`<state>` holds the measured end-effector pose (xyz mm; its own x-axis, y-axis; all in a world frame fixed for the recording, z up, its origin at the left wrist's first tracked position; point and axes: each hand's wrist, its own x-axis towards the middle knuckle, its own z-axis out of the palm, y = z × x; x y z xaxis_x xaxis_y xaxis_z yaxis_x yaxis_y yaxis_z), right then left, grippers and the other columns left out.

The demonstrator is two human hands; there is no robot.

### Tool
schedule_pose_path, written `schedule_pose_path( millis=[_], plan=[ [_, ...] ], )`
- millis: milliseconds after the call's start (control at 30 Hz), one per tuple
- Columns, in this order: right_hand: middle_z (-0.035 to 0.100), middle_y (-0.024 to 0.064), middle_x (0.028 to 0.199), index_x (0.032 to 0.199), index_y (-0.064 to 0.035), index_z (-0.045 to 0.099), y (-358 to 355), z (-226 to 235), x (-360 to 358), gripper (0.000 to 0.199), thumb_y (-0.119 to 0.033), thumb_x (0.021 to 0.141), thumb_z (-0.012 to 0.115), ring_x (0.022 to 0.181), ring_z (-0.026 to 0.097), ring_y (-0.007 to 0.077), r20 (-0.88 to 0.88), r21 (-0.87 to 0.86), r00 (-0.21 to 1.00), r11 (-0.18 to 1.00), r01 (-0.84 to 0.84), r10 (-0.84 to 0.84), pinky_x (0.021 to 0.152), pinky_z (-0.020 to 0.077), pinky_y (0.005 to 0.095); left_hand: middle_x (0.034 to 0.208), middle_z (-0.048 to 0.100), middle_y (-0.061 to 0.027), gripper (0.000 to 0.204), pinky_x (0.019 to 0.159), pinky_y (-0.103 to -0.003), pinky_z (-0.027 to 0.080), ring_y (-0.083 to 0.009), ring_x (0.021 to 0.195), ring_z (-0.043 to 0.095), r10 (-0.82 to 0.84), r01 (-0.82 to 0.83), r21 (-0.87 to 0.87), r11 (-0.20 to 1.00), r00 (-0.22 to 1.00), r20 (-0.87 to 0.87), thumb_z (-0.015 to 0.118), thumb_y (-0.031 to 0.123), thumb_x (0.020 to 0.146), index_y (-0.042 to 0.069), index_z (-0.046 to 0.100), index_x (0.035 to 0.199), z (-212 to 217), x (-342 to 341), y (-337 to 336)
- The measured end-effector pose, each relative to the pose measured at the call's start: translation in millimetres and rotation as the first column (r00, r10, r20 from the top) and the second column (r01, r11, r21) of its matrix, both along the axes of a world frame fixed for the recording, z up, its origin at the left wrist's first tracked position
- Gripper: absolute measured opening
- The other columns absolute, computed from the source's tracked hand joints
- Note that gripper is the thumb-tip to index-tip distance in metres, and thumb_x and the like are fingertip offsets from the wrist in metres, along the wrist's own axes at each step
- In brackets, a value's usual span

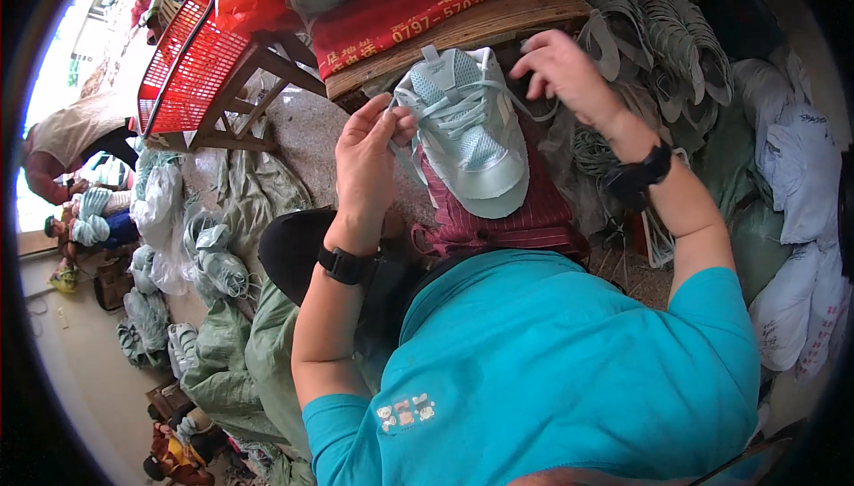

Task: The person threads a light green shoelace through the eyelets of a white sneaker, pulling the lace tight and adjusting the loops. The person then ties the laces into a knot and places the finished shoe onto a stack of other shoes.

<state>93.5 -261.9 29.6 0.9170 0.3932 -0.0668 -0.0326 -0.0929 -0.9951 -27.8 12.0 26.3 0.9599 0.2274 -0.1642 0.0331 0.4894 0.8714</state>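
A pale blue-green sneaker (469, 135) with a mesh upper sits in front of me on a dark red striped cloth (498, 232), its toe toward me. A light shoelace (455, 118) zigzags across its tongue. My left hand (369, 139) is beside the shoe's left side, thumb and fingertips pinched on the lace. On the other side, my right hand (569, 77) is raised past the shoe's collar with its fingers apart. A loose length of lace curves from the eyelets toward that hand, and I see no grip on it.
Beyond the shoe is a wooden bench (454, 32) covered by a red printed cloth (427, 10) with grey-green shoe parts. A red plastic basket (191, 68) stands at left. Shoe uppers (685, 41) and white sacks (796, 184) lie at right. Other people work at far left.
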Motion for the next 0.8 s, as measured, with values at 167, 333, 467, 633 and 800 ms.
schedule_pose_path(
  millis=[167, 333, 467, 633, 800],
  plan=[
    [0.065, 0.0034, 0.079, 0.102, -0.0034, 0.055, 23.2, -6.8, -7.7, 0.011, -0.013, 0.099, 0.053, 0.057, 0.057, 0.0057, 0.023, -0.038, 0.98, 0.98, -0.197, 0.198, 0.051, 0.0429, 0.0193, 0.097, 0.068, -0.0135, 0.018, 0.084, -0.03, 0.055, -0.0181, 0.087, 0.066, -0.023, 0.028, 0.052, 0.998, 0.996, -0.089, 0.058, 0.01, 0.099, -0.004, 0.058, 0.11, -10.3, -3.0, -5.4],
    [0.06, 0.0012, 0.063, 0.092, -0.0035, 0.056, 29.3, 8.0, -10.0, 0.006, -0.009, 0.089, 0.056, 0.054, 0.056, 0.0067, 0.325, -0.407, 0.918, 0.91, -0.081, 0.227, 0.05, 0.0436, 0.0237, 0.093, 0.067, -0.0072, 0.018, 0.074, -0.025, 0.049, -0.0114, 0.078, 0.06, -0.003, 0.018, 0.214, 0.977, 0.998, -0.069, 0.064, 0.014, 0.096, 0.0, 0.061, 0.106, -18.2, 0.9, -8.1],
    [0.058, 0.0067, 0.059, 0.089, -0.0031, 0.056, 30.5, 14.3, -7.0, 0.007, -0.009, 0.085, 0.057, 0.053, 0.059, 0.0139, 0.409, -0.471, 0.881, 0.882, -0.021, 0.239, 0.049, 0.0446, 0.0279, 0.091, 0.065, -0.0044, 0.016, 0.071, -0.023, 0.047, -0.0094, 0.075, 0.057, 0.013, -0.001, 0.254, 0.967, 0.999, -0.046, 0.066, 0.013, 0.094, 0.001, 0.061, 0.104, -20.0, 1.7, -7.9],
    [0.061, 0.0164, 0.063, 0.101, -0.0046, 0.053, 37.8, 3.1, -10.9, 0.017, -0.008, 0.085, 0.058, 0.056, 0.063, 0.0316, 0.717, -0.524, 0.628, 0.829, 0.197, 0.304, 0.051, 0.049, 0.0402, 0.085, 0.061, -0.0006, 0.013, 0.068, -0.023, 0.047, -0.0085, 0.073, 0.056, 0.048, -0.052, 0.339, 0.939, 0.999, 0.02, 0.065, 0.007, 0.092, 0.002, 0.059, 0.102, -20.0, 5.7, -9.7],
    [0.062, 0.0174, 0.065, 0.117, -0.0042, 0.047, 36.2, 15.9, -19.9, 0.034, -0.008, 0.086, 0.059, 0.064, 0.065, 0.0341, 0.646, -0.661, 0.626, 0.73, 0.174, 0.436, 0.057, 0.051, 0.0438, 0.08, 0.057, 0.0, 0.015, 0.063, -0.023, 0.045, -0.0082, 0.07, 0.053, 0.079, -0.146, 0.747, 0.648, 0.989, 0.125, 0.064, 0.003, 0.088, 0.002, 0.059, 0.102, -6.6, 8.8, -19.2]
  ],
)
